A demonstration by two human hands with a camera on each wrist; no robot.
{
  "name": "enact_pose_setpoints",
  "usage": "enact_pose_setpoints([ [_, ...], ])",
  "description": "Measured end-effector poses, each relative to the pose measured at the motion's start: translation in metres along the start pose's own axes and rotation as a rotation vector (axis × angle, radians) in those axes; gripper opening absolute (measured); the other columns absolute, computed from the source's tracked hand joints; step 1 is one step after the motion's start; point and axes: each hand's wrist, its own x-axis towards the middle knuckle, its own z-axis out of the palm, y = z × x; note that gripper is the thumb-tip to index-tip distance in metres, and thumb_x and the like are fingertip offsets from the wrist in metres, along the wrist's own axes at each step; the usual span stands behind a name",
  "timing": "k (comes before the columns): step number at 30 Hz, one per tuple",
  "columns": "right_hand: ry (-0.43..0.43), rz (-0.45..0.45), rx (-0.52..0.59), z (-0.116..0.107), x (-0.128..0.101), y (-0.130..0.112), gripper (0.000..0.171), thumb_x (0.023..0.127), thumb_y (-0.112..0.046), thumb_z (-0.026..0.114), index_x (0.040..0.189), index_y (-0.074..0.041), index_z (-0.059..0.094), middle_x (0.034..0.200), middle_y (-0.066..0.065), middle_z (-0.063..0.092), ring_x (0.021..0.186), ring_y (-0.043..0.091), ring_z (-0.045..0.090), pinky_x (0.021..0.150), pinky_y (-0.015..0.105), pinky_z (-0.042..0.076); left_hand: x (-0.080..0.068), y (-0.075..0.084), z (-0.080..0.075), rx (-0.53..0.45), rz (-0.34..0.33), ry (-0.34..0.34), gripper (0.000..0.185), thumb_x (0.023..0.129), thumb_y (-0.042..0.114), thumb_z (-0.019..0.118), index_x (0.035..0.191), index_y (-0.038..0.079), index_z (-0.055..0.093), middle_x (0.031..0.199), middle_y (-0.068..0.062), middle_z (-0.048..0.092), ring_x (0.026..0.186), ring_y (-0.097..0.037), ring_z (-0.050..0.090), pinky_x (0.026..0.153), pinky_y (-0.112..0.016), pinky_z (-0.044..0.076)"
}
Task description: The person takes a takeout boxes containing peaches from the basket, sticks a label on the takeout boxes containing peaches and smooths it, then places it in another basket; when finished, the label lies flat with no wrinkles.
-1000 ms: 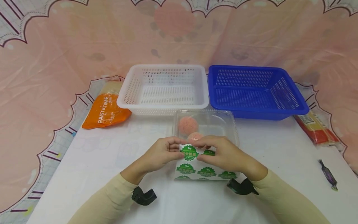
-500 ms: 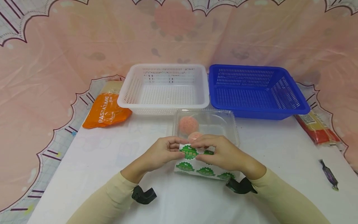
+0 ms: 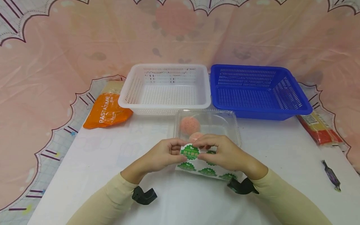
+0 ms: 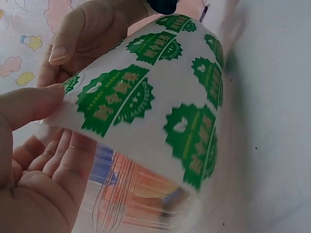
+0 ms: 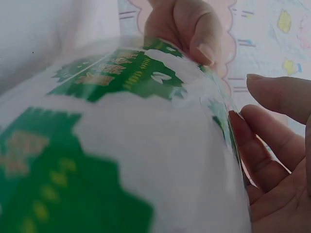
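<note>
While the left hand (image 3: 163,153) pinches the sticker sheet (image 3: 202,164) at its far left corner, the right hand (image 3: 225,153) nips one green sticker (image 3: 190,152), sheet lifted off the worktop (image 3: 98,175) just near the clear box (image 3: 208,123). Pulled unevenly, that sticker could tear or curl onto itself.

The white sticker sheet (image 3: 203,167) bears green serrated seals with what seem gold characters, near two pink balls (image 3: 190,124), a white basket (image 3: 166,87), a blue basket (image 3: 257,90) and an orange packet (image 3: 107,112).
</note>
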Motion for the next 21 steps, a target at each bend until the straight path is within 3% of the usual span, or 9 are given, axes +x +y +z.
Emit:
enact_pose_setpoints([
  [8, 0.004, -0.013, 0.021, 0.0006, -0.0002, -0.0003, 0.031, 0.086, 0.002, 0.076, 0.117, 0.001, 0.072, 0.114, 0.004, 0.07, 0.09, 0.016, 0.06, 0.073, 0.03, 0.053, -0.0012, 0.001, 0.0017, 0.001, 0.04, -0.044, 0.046, 0.089, -0.004, 0.067, 0.132, -0.009, 0.053, 0.111, -0.016, 0.07, 0.095, -0.018, 0.069, 0.081, -0.031, 0.057],
  [21, 0.03, -0.024, 0.029, 0.0015, 0.0006, -0.0015, 0.032, 0.084, 0.005, 0.076, 0.115, 0.002, 0.072, 0.109, 0.004, 0.07, 0.086, 0.016, 0.061, 0.073, 0.028, 0.054, -0.0013, 0.0025, 0.0044, 0.03, 0.005, -0.039, 0.036, 0.089, -0.004, 0.068, 0.123, -0.011, 0.059, 0.106, -0.015, 0.072, 0.097, -0.019, 0.07, 0.081, -0.031, 0.058],
])
